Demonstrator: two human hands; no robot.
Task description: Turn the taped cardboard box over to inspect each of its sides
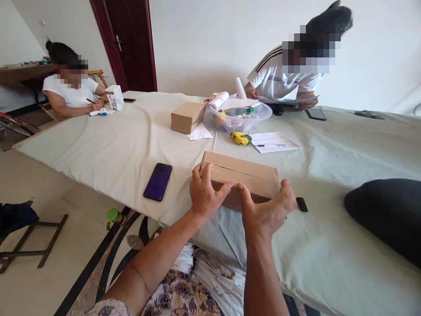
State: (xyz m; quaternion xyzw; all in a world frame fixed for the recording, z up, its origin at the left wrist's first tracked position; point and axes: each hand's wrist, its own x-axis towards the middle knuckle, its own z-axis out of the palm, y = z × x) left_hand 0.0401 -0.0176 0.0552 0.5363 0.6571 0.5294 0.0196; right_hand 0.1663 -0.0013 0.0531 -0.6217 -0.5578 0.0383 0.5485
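A closed brown cardboard box rests near the front edge of the cloth-covered table, its long side towards me. My left hand grips its left end, fingers over the top and thumb along the front upper edge. At the right end my right hand holds the same box, its thumb on the front edge close to the left thumb; its other fingers reach round the right side and are partly hidden. A small black object lies just right of the right hand. Left of the box is a dark phone.
Beyond the box lie a yellow tape measure and a paper sheet with a pen. Behind them stand a second carton and a filled plastic basin. A large black object is at right. Two people sit or lean across the table.
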